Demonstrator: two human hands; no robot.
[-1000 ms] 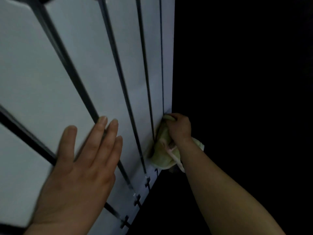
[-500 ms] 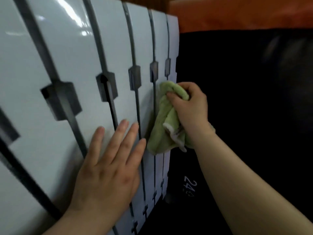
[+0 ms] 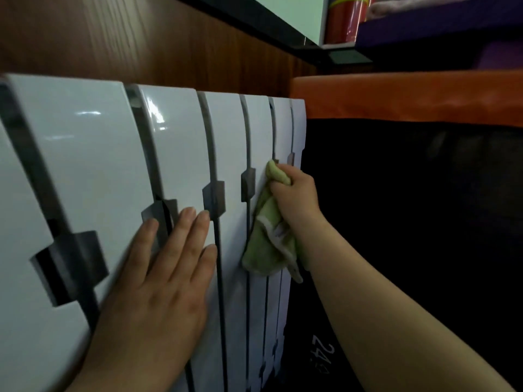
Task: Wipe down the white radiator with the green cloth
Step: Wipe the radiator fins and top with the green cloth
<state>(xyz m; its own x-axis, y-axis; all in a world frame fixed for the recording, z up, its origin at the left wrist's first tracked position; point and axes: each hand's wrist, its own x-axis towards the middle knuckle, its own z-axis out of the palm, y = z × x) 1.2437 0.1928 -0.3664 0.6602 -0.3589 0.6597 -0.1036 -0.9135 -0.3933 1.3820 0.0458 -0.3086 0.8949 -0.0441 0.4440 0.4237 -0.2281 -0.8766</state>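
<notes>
Gripping the green cloth in my right hand, pressed on the white radiator near its right end.

Right hand closed tight around the cloth's top; the rest hangs bunched below my fist, pale-edged hem showing, lying over the last few sections. Left hand open, palm flat on the radiator front, fingers together, fingertips just below the dark notches between sections. Cloth and left hand apart, one section between them. Brown wood panel above the radiator; orange-edged black surface just beside its right end, white digits low on it, blurred.
</notes>
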